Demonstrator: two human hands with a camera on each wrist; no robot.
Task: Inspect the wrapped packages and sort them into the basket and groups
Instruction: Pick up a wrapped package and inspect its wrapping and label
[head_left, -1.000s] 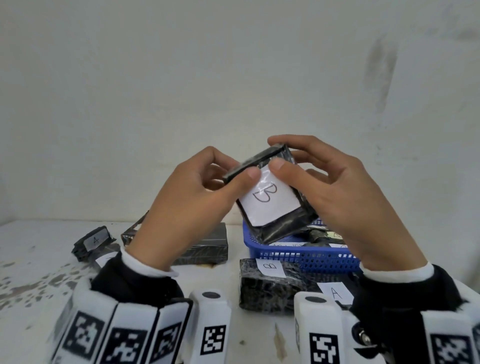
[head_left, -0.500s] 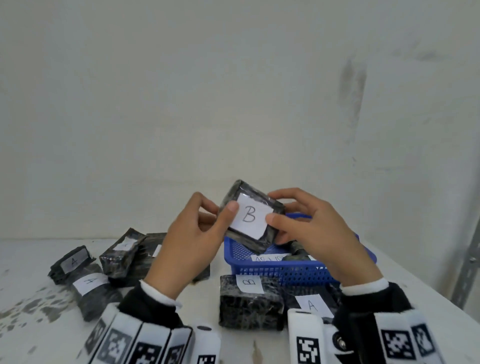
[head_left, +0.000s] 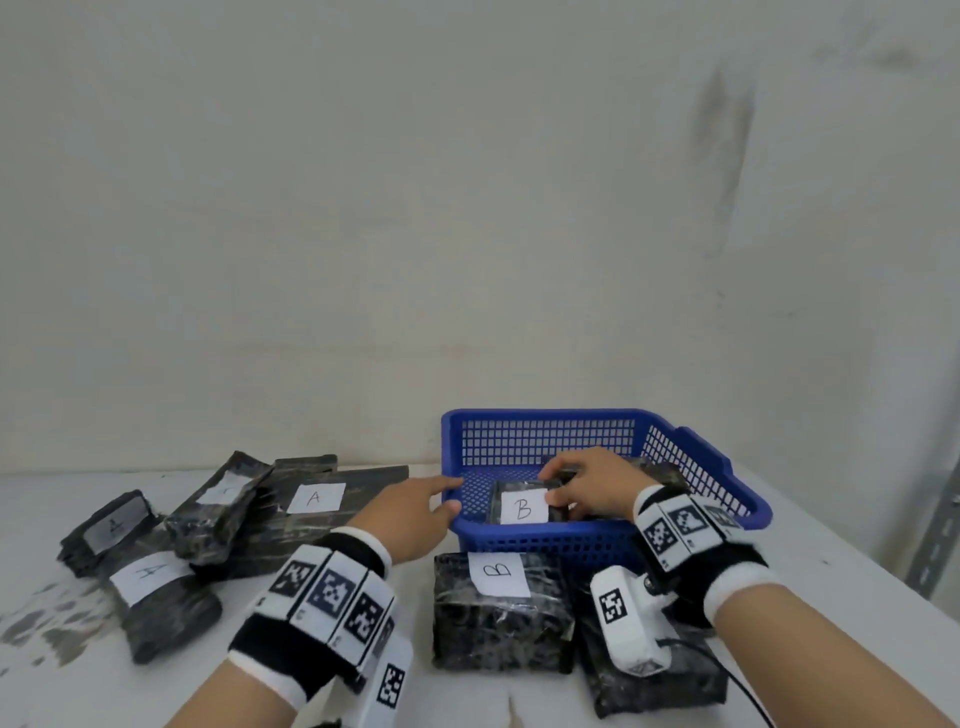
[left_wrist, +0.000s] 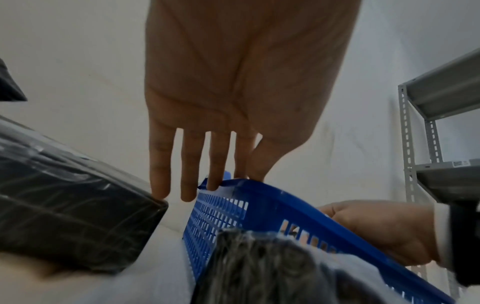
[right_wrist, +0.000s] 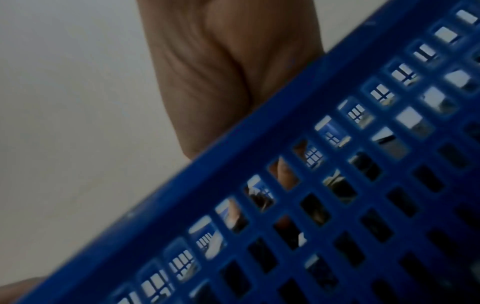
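The B-labelled package (head_left: 522, 506) is down inside the blue basket (head_left: 727, 486) now, no longer held up for reading a moment ago; my right hand (head_left: 589, 480) pinches its far edge; my left hand (head_left: 410, 506) has let go, fingers (left_wrist: 161, 164) straight at the rim; so B is sorted; the A pile (head_left: 314, 498) waits on the counter (head_left: 47, 675).

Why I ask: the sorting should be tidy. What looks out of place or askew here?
One small package in the A pile lies tilted, propped across the flat A-labelled package. The rest looks orderly; the B-labelled package sits inside the blue basket.
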